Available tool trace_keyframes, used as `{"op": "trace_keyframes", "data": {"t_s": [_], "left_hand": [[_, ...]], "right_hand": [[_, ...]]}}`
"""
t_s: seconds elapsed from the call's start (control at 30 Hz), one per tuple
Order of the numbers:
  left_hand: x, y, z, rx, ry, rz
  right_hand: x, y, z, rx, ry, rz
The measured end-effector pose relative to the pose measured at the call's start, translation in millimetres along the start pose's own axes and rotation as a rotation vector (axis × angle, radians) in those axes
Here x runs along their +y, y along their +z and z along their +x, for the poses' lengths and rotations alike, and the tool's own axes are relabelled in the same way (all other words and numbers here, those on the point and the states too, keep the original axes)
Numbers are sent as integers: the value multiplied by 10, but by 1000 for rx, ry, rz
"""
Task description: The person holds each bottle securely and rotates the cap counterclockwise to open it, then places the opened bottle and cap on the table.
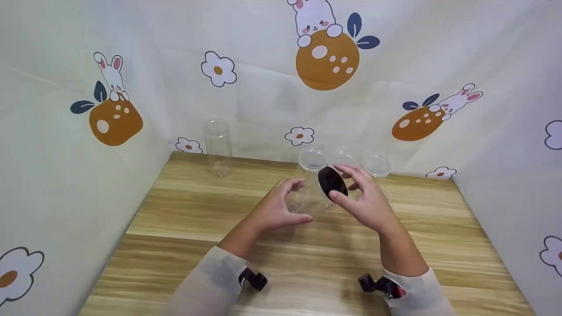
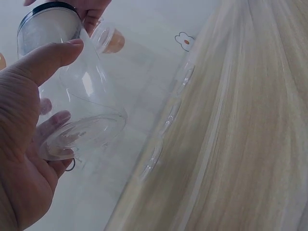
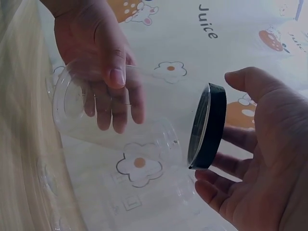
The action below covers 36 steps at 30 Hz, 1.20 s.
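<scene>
A clear cylindrical jar (image 2: 89,94) is held tilted above the table by my left hand (image 1: 275,206), thumb on one side and fingers on the other. Its black lid (image 1: 330,181) sits at the mouth end, pointing to the right in the head view. Around the lid spreads my right hand (image 1: 366,199). In the right wrist view, a small gap shows between the thumb (image 3: 240,79) and the lid's rim, while the fingertips lie close by the opposite edge. The jar is see-through, with the left fingers visible through its wall.
Three clear containers stand at the back behind the hands, among them one jar (image 1: 312,161) and another (image 1: 376,166) farther right. A tall clear jar (image 1: 218,147) stands at the back left. Printed cloth (image 1: 259,96) walls surround the wooden table (image 1: 184,219).
</scene>
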<state>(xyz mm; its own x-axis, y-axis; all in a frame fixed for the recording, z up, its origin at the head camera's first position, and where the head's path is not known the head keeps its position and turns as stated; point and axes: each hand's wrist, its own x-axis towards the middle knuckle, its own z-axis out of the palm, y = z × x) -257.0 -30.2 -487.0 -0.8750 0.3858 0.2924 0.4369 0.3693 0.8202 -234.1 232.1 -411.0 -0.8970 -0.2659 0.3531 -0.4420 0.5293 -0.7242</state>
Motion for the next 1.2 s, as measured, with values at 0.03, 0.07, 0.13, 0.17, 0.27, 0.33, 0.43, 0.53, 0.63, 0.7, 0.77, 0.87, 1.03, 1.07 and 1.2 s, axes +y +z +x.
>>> {"op": "trace_keyframes", "data": {"t_s": [0.03,0.07,0.13,0.17,0.27,0.33,0.43,0.53,0.63,0.7,0.77,0.87,1.03,1.07,1.2], "left_hand": [[0,0,-1,1,2,2],[1,1,-1,2,1,6],[5,4,-2,3,0,8],[6,5,-2,4,-1,10],[9,8,0,6,-9,11],[8,9,0,7,-9,11],[4,9,1,5,-2,12],[-3,7,2,5,6,18],[-13,4,5,6,11,23],[-27,5,9,7,13,20],[-36,3,11,6,14,12],[-42,0,12,6,15,-1],[-35,-4,12,5,9,-6],[-34,-5,14,4,8,-7],[-30,-7,17,1,10,-8]], "right_hand": [[-5,1,3,9,20,-9],[-5,2,7,16,41,-19],[-3,4,12,19,76,-44],[-1,7,16,16,92,-58],[8,17,22,1,128,-86],[3,20,19,-5,142,-93],[2,23,20,-3,138,-89],[5,26,21,0,106,-65],[13,26,20,-3,59,-41],[11,23,14,-8,21,-31],[12,19,11,-16,-17,-24],[14,13,3,-32,-71,1],[8,9,-7,-47,-107,49],[5,8,-8,-48,-107,53],[2,7,-13,-50,-106,60]]}}
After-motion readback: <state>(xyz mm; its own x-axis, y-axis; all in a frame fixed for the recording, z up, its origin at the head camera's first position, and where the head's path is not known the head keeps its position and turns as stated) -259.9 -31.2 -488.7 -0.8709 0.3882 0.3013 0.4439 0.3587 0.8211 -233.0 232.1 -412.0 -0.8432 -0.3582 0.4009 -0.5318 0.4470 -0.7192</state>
